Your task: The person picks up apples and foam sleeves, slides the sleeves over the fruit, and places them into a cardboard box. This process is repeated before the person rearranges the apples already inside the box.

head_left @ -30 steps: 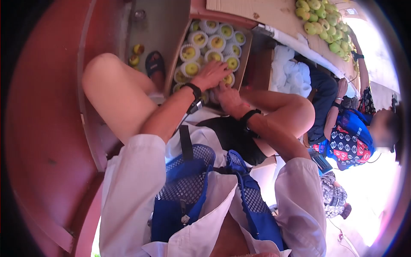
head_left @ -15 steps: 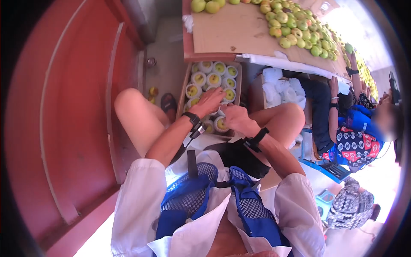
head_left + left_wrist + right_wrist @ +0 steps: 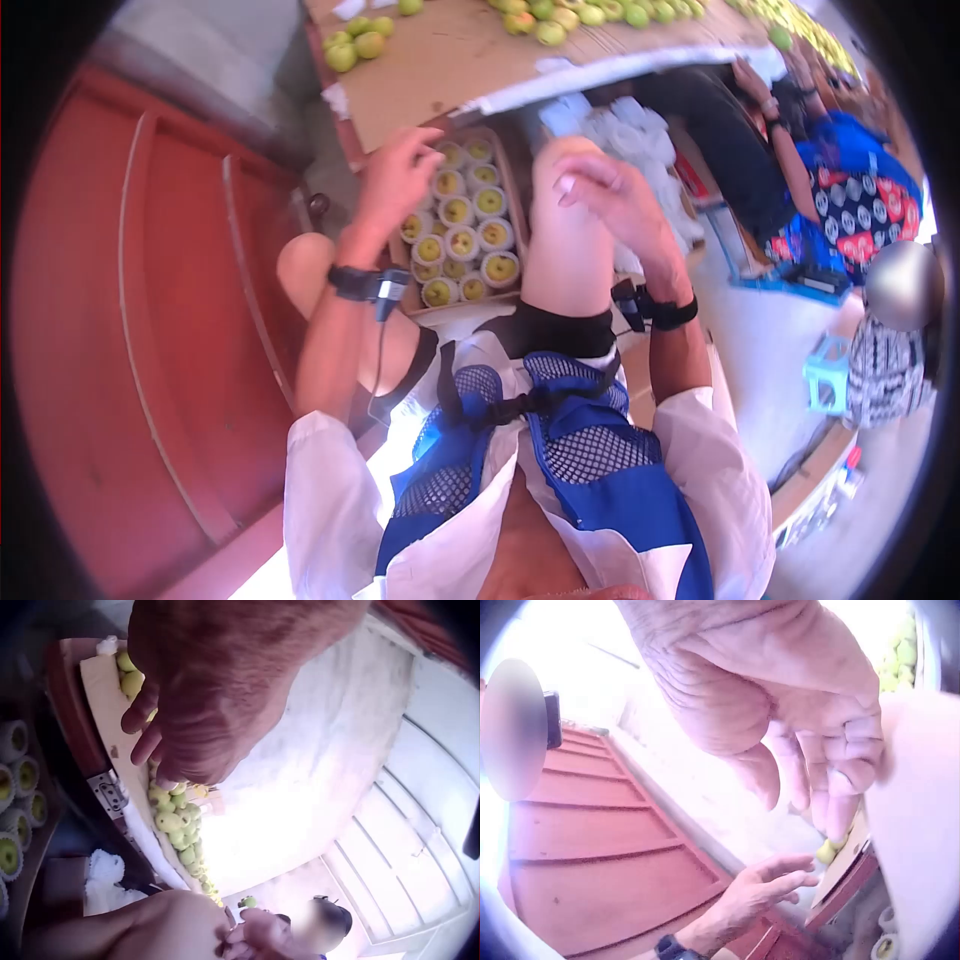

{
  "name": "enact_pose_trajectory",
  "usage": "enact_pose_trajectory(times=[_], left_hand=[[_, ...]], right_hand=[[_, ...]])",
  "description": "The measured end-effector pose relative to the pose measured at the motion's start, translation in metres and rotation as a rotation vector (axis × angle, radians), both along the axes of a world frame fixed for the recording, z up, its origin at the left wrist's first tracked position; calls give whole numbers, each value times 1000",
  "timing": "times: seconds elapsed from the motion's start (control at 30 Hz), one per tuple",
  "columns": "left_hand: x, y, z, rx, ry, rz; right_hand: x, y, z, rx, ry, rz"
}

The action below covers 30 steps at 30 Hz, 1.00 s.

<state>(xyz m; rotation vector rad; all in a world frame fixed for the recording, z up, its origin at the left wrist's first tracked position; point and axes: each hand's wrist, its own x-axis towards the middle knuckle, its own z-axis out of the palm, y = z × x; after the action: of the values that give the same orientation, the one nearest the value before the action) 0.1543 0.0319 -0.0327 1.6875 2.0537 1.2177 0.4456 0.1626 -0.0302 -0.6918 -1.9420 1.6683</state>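
An open cardboard box [image 3: 513, 190] stands between the knees, packed with yellow-green apples [image 3: 461, 243] in white foam nets. Above its far left side the left hand [image 3: 398, 178] is raised, fingers loosely bent and holding nothing. In the right wrist view that same left hand [image 3: 754, 896] shows its fingers spread. Over the right knee [image 3: 570, 230] hovers the right hand [image 3: 625, 205], its fingers relaxed and slightly curled. Close up, nothing shows between thumb and fingers of the right hand [image 3: 795, 697]. The left wrist view shows mostly the underside of the left hand [image 3: 210, 682].
Ahead is a cardboard-covered table [image 3: 410, 85] with loose green apples [image 3: 355, 45]. White foam nets [image 3: 635, 140] lie piled right of the knee. Another person [image 3: 850, 200] sits at the right, near a light-blue stool [image 3: 828, 375]. A red panelled door [image 3: 90, 300] stands left.
Both hands have left the apples in the box and moved apart, the left to the left, the right over the knee. Near apples they covered now show. The head view has shifted.
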Motion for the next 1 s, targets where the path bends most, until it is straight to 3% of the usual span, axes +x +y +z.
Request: enact_pose_trajectory(times=[0.07, 0.17, 0.4, 0.53, 0.73, 0.83, 0.93, 1.0], left_hand=[[-6, 1, 15, -8, 7, 25], [-17, 2, 26, -4, -51, 55], [-55, 38, 40, -7, -215, -20], [-66, 66, 51, -33, -276, -40], [-73, 94, 41, 4, -304, -76], [-77, 88, 22, -12, -350, -65], [-82, 79, 13, -62, -332, -44], [-83, 76, 17, -64, -356, -61]], right_hand=[[29, 9, 16, -109, -44, -171], [68, 23, 0, -46, -52, -552], [139, 65, -56, -147, -195, -816], [143, 76, -81, -185, -271, -821], [148, 110, -134, -16, -511, -696], [171, 98, -146, -27, -667, -568], [200, 68, -163, 41, -788, -554], [201, 42, -163, -8, -806, -654]])
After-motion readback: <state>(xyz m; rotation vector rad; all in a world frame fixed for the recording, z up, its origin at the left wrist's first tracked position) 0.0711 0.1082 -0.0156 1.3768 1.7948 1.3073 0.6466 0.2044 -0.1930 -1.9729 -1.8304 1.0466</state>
